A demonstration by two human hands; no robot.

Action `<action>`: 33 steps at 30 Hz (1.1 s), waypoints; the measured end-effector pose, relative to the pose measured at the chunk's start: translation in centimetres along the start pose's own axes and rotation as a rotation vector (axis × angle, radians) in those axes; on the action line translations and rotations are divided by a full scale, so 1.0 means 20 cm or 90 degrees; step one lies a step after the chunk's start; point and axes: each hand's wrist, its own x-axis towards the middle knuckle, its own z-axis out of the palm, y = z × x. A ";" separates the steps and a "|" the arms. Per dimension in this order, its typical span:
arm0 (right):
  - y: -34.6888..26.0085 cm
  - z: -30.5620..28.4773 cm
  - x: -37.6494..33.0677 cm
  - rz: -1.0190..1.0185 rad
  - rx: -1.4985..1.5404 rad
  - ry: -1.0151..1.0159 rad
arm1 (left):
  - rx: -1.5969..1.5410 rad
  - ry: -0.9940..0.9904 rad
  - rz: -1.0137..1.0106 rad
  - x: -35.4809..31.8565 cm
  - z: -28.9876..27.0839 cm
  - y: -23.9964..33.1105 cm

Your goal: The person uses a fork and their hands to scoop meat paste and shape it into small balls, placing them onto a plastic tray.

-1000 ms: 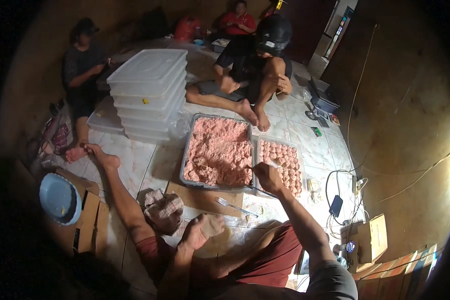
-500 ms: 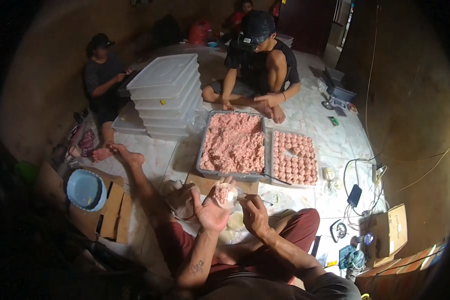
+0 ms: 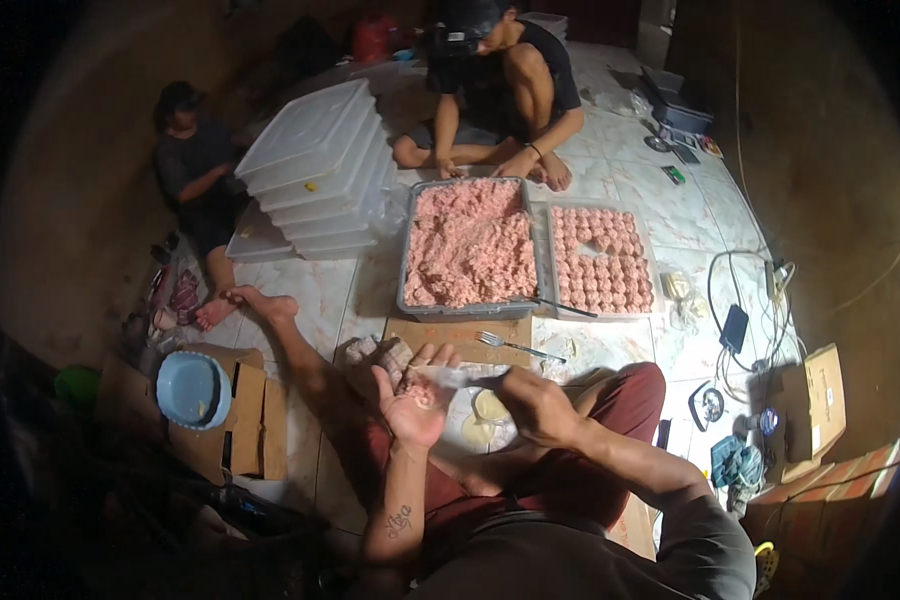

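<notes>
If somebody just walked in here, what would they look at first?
Probably the big grey tray heaped with pink minced meat in the middle of the tiled floor, and beside it, to its right, the tray of neat rows of pink meatballs. Nearer the camera, the person's open left hand cups a small pink lump, with the right hand close beside it. On the far left side stands a tall stack of white plastic lidded boxes.

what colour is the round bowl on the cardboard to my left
Light blue; the bowl shows best in the head view, resting on flattened brown cardboard.

Mince tray [image 3: 467,245] left of ball tray [image 3: 602,262], fork [image 3: 515,346] before them, lidded tubs [image 3: 315,170] further left
</notes>
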 end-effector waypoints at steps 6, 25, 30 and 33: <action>-0.11 -0.13 0.04 0.028 -0.189 -0.196 | 0.061 0.093 -0.040 -0.08 0.01 0.03; 0.19 0.12 -0.01 -0.026 -0.079 -0.136 | 0.027 0.159 -0.131 -0.09 -0.17 -0.08; 0.20 -0.06 0.20 -0.096 -0.095 0.010 | -0.009 0.250 -0.074 -0.13 -0.48 -0.06; 0.28 -0.12 0.38 -0.024 -0.356 0.026 | 0.004 0.296 -0.127 -0.16 -0.57 -0.07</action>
